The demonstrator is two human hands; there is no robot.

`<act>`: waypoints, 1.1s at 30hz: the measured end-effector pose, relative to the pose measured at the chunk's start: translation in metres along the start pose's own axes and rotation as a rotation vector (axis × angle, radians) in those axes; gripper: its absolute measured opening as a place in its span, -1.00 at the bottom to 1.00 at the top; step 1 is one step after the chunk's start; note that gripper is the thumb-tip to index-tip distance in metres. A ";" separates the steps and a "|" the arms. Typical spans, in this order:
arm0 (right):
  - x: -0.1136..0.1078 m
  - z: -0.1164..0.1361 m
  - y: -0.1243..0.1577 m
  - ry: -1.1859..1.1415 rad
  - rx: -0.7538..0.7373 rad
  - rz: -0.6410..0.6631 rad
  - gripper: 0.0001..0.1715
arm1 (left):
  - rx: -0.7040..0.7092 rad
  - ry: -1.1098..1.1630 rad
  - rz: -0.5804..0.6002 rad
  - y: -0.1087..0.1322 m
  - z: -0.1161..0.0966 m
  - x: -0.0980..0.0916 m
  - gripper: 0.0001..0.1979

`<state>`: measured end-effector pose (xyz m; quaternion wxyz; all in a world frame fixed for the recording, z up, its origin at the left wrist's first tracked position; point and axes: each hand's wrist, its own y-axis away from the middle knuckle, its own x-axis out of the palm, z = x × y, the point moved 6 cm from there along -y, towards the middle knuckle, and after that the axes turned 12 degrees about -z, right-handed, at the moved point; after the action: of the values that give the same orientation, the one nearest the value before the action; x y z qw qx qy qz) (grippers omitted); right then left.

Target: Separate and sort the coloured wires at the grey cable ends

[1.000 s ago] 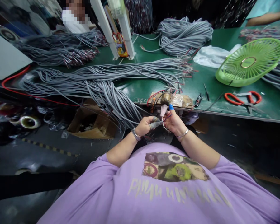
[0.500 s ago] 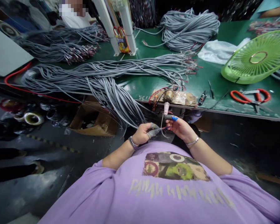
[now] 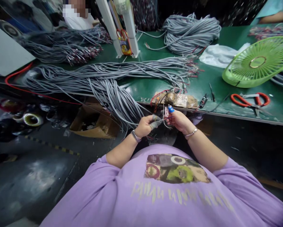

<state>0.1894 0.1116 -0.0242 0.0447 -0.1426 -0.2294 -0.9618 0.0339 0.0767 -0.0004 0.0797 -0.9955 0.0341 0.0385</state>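
My left hand (image 3: 144,126), with grey covers on the thumb and a finger, is closed in a pinch on the end of a grey cable (image 3: 159,123). Thin red, dark and white wires (image 3: 167,118) fan out from that end toward my right hand (image 3: 181,121). Blue tape wraps a fingertip of the right hand, whose fingers are closed around the wires; the exact grip is partly hidden. Both hands are just in front of the bench edge, below a taped brown board (image 3: 179,99) with a rounded lump on it. A pale pink piece (image 3: 166,111) shows beside the blue fingertip.
A bundle of grey cables (image 3: 117,96) drapes off the green bench (image 3: 146,91). Toward the right lie red-handled scissors (image 3: 251,100), small black snips (image 3: 204,101) and a green fan (image 3: 257,61). A cable coil (image 3: 192,33) sits behind. Below left is a cardboard box (image 3: 96,123).
My right hand has moved up and left, closer to the board, and its blue fingertip now points upward. My left hand has shifted slightly up, still pinching the cable. The feet at far left have mostly left view.
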 end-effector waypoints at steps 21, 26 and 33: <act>0.010 -0.013 -0.019 -0.323 0.013 -0.054 -0.46 | -0.041 0.005 0.100 -0.023 0.021 0.018 -0.57; 0.007 -0.024 -0.010 -0.319 0.167 0.001 -0.38 | -0.080 0.038 0.169 -0.013 0.012 0.017 -0.55; -0.010 -0.034 0.005 -0.283 0.210 0.062 -0.46 | -0.139 0.019 0.251 0.020 0.016 0.002 -0.55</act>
<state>0.1912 0.0922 -0.0539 0.0561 -0.2781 -0.3281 -0.9010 0.0334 0.0590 -0.0198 0.0047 -0.9868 0.1563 0.0409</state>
